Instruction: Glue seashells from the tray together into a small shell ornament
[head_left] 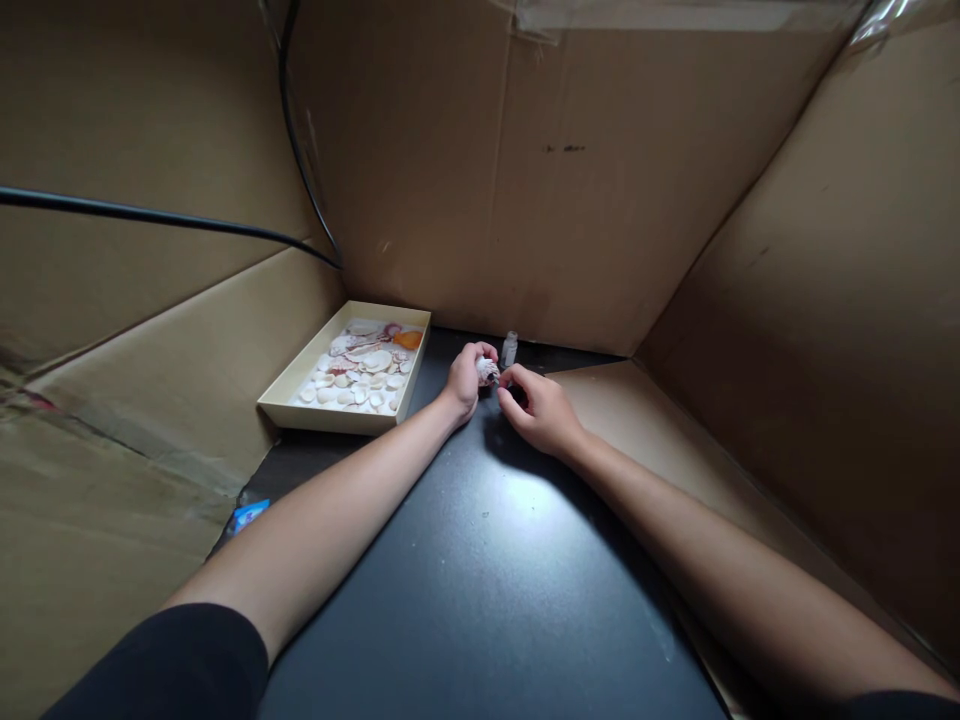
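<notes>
1. In the centre of the frame, the left hand (463,377) holds a small whitish shell (487,371); its fingers are curled around the shell and grip it.
2. The right hand (541,408) is just right of the shell. Its fingertips are pinched together and touch the shell from the right side.
3. Both hands are above a black table surface (480,580), which fills the lower middle of the frame.
4. A small clear bottle (509,349) stands upright just above the hands, near the cardboard wall (525,180).
5. Left of the hands, a shallow cream tray (296,385) lies on the table. It holds many shells (360,365), mostly white, some pink, and one orange at its far corner.
6. A black cable (150,214) crosses the upper left of the frame.
7. A small blue object (247,515) lies at the lower left edge of the table; what it is I cannot tell.
</notes>
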